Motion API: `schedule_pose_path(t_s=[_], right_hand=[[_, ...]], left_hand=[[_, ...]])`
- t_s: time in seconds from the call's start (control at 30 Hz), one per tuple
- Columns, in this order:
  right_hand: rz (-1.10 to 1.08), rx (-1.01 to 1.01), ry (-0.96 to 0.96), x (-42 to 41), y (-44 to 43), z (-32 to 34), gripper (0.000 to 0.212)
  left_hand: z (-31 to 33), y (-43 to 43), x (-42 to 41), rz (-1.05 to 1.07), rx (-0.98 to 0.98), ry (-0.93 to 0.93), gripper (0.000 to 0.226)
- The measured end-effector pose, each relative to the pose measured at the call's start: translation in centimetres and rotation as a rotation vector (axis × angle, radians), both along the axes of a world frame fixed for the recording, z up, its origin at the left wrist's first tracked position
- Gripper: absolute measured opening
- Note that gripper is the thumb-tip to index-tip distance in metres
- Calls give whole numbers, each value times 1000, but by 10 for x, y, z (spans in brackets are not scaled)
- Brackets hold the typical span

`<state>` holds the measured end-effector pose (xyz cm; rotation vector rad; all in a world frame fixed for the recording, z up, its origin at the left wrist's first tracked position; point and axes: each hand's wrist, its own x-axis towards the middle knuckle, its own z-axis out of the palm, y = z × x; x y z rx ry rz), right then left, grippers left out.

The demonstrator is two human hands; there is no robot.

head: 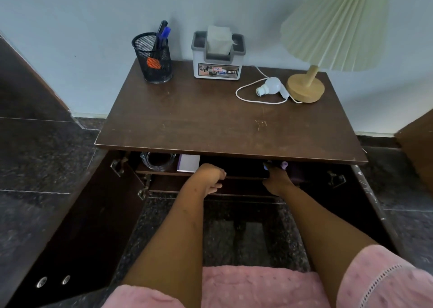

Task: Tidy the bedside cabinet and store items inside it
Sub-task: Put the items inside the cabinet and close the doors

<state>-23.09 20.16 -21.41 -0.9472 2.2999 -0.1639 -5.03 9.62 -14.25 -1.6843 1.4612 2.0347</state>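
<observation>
The dark wooden bedside cabinet (210,120) stands against the wall with both doors swung open. My left hand (210,177) reaches inside, its fingers curled over the front edge of the inner shelf (161,172). My right hand (277,181) reaches into the shelf further right. Its fingertips are at a small dark item with lilac and blue parts (275,165), mostly hidden under the cabinet top, so the grip is unclear. On the shelf's left part sit a clear glass dish (157,161) and a white box with a purple edge (188,163).
On the top stand a black mesh pen holder (153,60), a grey tissue box (219,57), a loose white bulb (269,86) with a looped white cord, and a pleated lamp (305,87). The left door (77,214) and right door (365,202) flank my arms over the stone floor.
</observation>
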Motion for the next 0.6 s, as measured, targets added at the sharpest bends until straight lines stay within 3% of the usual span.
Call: schedule_pose_path(t_s=[0.6], right_hand=[[187,119,35,12,-21,-14,82]], left_hand=[[-11,9,-7,-9,16,-25,28]])
